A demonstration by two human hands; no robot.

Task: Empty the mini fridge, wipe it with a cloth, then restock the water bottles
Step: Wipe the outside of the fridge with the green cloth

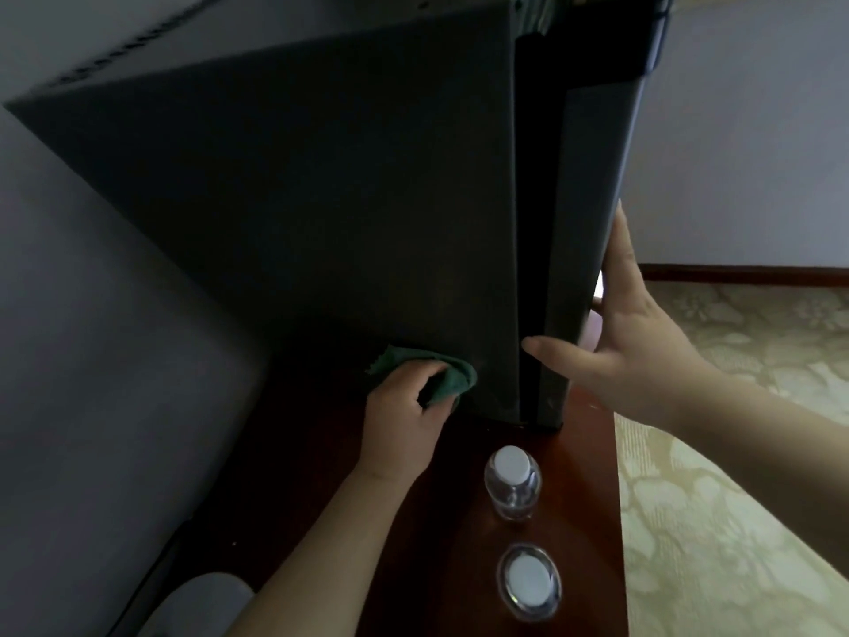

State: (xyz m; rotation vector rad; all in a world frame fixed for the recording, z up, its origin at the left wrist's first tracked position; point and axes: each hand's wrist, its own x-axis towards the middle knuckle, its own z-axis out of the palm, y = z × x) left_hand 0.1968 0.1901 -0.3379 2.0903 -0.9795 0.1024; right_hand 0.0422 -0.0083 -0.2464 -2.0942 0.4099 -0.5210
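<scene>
Head view, looking down along the side of the mini fridge (321, 200), which stands on a dark wooden table (321, 475).

Left hand (404, 420): I see its fingers curled round a bunched green cloth (448, 377). It presses the cloth against the lower side panel of the fridge, close to where that panel meets the table.

Right hand (634, 342): released, holding nothing. Its fingers lie straight and flat up the front face of the fridge door (592, 200). Its thumb (551, 354) reaches back toward the left hand, across the door's edge. A dark strip runs between door and cabinet. I cannot tell whether the door is fully shut.

Water bottles: both stand upright outside the fridge, on the table, nearer to me than either hand. The first bottle (512, 480), clear with a white cap, stands just behind the left wrist and below the right thumb. The second bottle (528, 581) stands closer to me again, apart from the first and in line with it, beside the left forearm.

Surroundings: a pale wall (92, 314) lies beyond the left hand. A patterned carpet (735, 452) lies under the right forearm, past the table's edge.
</scene>
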